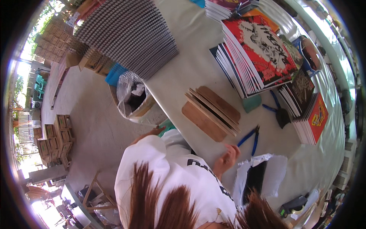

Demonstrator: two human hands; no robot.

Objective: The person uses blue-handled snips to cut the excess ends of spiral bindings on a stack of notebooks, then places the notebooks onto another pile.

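My right hand (227, 159) is over the table's near edge, its fingers loosely bent and apart, with nothing visible in them. Just beyond its fingertips lie blue-handled pliers (251, 140), handles spread. Several rounded wooden boards (207, 128) rest on the table beyond this hand, some flat and some standing on edge between them. Closer to me, an opened white plastic wrapper (275, 173) surrounds a black item (255, 177). My left hand (155, 130) is low at the left, beside the table edge and a teal item (167, 127); its fingers are hidden.
Stacked notebooks with red and dark covers (263, 49) stand at the far right, with smaller notebooks (310, 118) nearby. A large pile of spiral-bound edges (127, 36) fills the far left. A lined bin (133, 99) stands beside the table. Boxes (55, 139) sit on the floor.
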